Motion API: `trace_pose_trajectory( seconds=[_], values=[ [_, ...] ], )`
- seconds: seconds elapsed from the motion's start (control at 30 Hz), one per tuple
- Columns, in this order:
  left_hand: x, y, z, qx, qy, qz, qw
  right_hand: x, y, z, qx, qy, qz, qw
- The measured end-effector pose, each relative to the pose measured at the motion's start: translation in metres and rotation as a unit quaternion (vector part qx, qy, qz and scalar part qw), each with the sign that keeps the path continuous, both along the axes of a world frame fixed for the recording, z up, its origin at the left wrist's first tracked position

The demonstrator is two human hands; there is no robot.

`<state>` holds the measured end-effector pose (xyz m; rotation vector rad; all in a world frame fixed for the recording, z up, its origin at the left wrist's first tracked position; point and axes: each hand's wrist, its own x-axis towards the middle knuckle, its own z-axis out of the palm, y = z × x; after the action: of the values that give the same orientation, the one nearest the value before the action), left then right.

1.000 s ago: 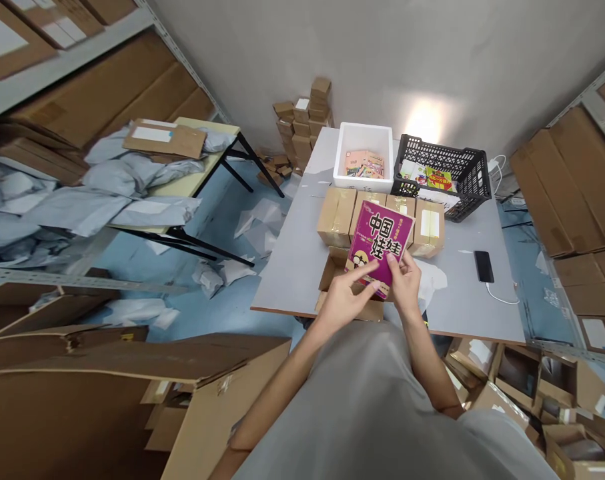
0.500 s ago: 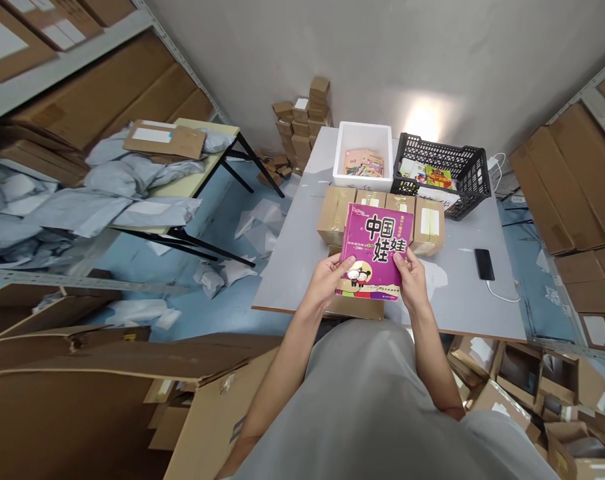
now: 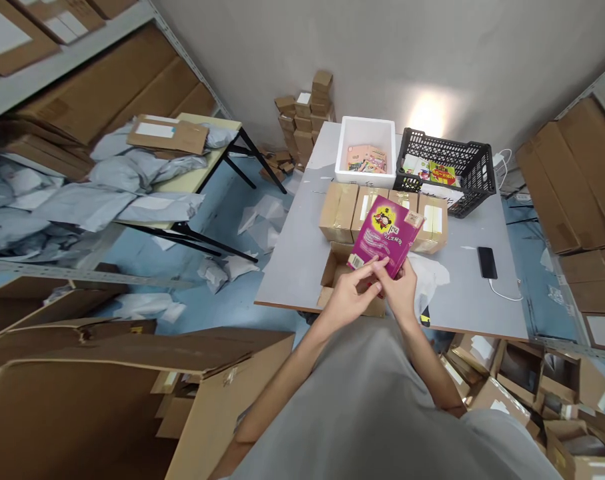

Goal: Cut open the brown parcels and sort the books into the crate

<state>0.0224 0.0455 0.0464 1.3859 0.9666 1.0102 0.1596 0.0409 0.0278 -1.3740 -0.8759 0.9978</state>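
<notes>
A purple book [image 3: 382,237] is tilted above the table, its back cover with a cartoon figure and barcode facing up. My right hand [image 3: 401,285] grips its lower right corner, thumb on the cover and fingers behind. At the lower edge, my left hand [image 3: 355,292] has its fingertips on the book, close to the right thumb; its other fingers are partly hidden. Beneath the book and hands, an open cardboard box [image 3: 328,277] is partly covered. Several taped cardboard boxes [image 3: 339,212] stand in a row just behind the book.
At the table's back are a white foam box [image 3: 339,150] holding small printed items and a black plastic crate [image 3: 475,177] holding books. A phone [image 3: 487,263] on a cable lies at right. Grey parcels [image 3: 117,175] cover the left table; large cartons [image 3: 57,413] stand nearby.
The book has been turned over from its front cover to its back and tilted. My left hand has shifted from its left side to the lower edge. The open box is more exposed.
</notes>
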Motion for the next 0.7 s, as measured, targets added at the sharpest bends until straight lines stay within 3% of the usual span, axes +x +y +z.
trace_pose_trajectory(
  seconds=[0.1,0.17,0.27,0.3,0.37,0.43,0.6,0.7],
  values=[
    [-0.002,0.000,0.002,0.072,0.067,-0.005,0.995,0.008,0.007,-0.005,-0.002,0.067,-0.015,0.998],
    [-0.009,0.007,-0.005,0.086,0.085,0.062,0.991,0.014,0.008,-0.008,-0.011,0.117,-0.002,0.993],
    [-0.027,0.023,-0.021,-0.004,0.041,0.179,0.983,0.023,0.003,-0.010,-0.026,0.155,0.016,0.987],
    [-0.033,0.028,-0.026,-0.064,0.006,0.173,0.983,0.025,0.001,-0.011,-0.027,0.156,0.021,0.987],
    [-0.041,0.034,-0.033,-0.178,-0.072,0.101,0.976,0.029,-0.002,-0.012,-0.026,0.148,0.033,0.988],
    [-0.044,0.036,-0.036,-0.229,-0.124,0.046,0.964,0.031,-0.002,-0.014,-0.027,0.139,0.046,0.989],
    [-0.034,0.030,-0.037,-0.209,-0.158,0.101,0.960,0.035,0.007,-0.027,-0.048,0.141,0.068,0.987],
    [-0.029,0.028,-0.040,-0.187,-0.147,0.132,0.962,0.038,0.013,-0.037,-0.031,0.094,0.025,0.995]
  ],
)
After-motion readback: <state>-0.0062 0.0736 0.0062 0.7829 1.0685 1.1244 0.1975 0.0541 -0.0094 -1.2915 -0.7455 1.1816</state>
